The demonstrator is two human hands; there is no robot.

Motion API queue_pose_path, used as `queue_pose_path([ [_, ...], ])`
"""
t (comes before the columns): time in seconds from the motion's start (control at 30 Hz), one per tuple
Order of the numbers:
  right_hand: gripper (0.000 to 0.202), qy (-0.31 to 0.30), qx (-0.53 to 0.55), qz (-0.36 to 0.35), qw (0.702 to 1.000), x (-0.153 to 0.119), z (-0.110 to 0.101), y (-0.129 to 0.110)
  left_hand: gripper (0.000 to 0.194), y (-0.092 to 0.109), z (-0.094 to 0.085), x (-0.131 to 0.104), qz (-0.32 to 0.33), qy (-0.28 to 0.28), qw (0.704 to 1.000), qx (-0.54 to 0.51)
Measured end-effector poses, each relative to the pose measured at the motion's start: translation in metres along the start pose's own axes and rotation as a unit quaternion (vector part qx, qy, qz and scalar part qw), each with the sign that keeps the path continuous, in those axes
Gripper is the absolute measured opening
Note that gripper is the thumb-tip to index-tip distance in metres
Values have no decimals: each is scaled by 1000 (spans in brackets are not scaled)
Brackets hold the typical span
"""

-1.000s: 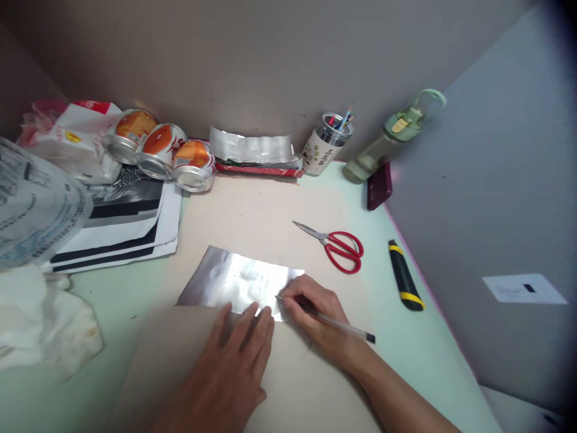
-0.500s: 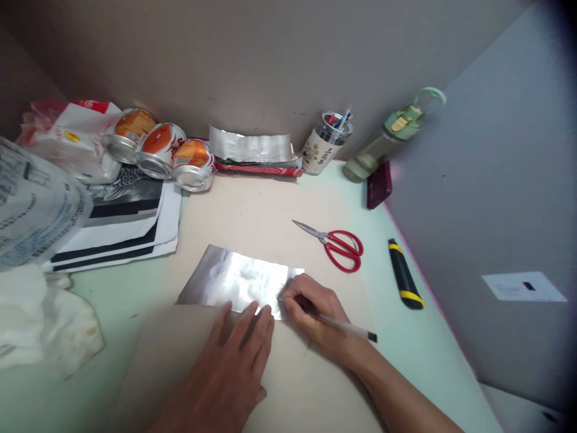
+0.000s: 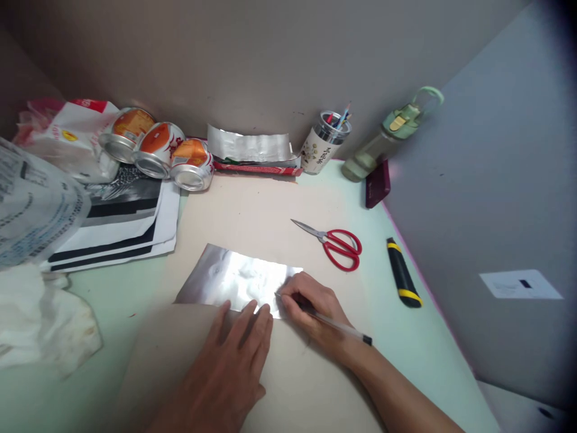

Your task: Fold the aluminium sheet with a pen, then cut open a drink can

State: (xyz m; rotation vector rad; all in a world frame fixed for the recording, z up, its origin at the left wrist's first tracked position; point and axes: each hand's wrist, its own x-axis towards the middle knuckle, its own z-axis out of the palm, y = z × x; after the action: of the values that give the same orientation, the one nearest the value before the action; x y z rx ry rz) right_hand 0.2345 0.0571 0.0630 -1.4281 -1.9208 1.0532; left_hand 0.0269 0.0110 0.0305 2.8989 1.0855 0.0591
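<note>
A shiny silver metal sheet (image 3: 234, 276) lies flat on a beige board (image 3: 225, 210). My left hand (image 3: 237, 355) rests with its fingers spread, the fingertips on the sheet's near edge. A clear pen with a black end (image 3: 340, 326) is pinched in my right hand (image 3: 313, 304), its tip on the right part of the sheet. The sheet's lower right corner is partly hidden by my right hand. Beyond my right hand lie red-handled scissors (image 3: 331, 240), closed, pointing to the upper left.
At the back stand three cans (image 3: 193, 165), a red box with metal strips (image 3: 256, 171), a pen cup (image 3: 322, 147) and a green bottle (image 3: 369, 153). A black-yellow cutter (image 3: 403, 273) lies right. Papers (image 3: 112, 240), a plastic bag (image 3: 36, 204) and a white cloth (image 3: 45, 325) lie left.
The pen tip has moved slightly left on the sheet, and the pen's black end has shifted a little left and down. My left hand has kept its place on the sheet's edge.
</note>
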Motion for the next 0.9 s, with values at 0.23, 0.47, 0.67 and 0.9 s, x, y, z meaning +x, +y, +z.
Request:
queue_pose_path([
  [0.23, 18, -27, -14, -8, 999, 0, -4, -2, 67, 0, -1, 2, -2, 11, 1000, -9],
  [0.47, 15, 31, 147, 73, 986, 1, -6, 4, 70, 1, -2, 0, -11, -14, 1000, -11],
  [0.67, 20, 120, 447, 120, 878, 3, -14, 19, 68, -1, 2, -1, 2, 28, 1000, -10],
  [0.9, 19, 114, 457, 69, 880, -2, -28, -11, 71, -1, -4, 3, 1, 8, 1000, -29],
])
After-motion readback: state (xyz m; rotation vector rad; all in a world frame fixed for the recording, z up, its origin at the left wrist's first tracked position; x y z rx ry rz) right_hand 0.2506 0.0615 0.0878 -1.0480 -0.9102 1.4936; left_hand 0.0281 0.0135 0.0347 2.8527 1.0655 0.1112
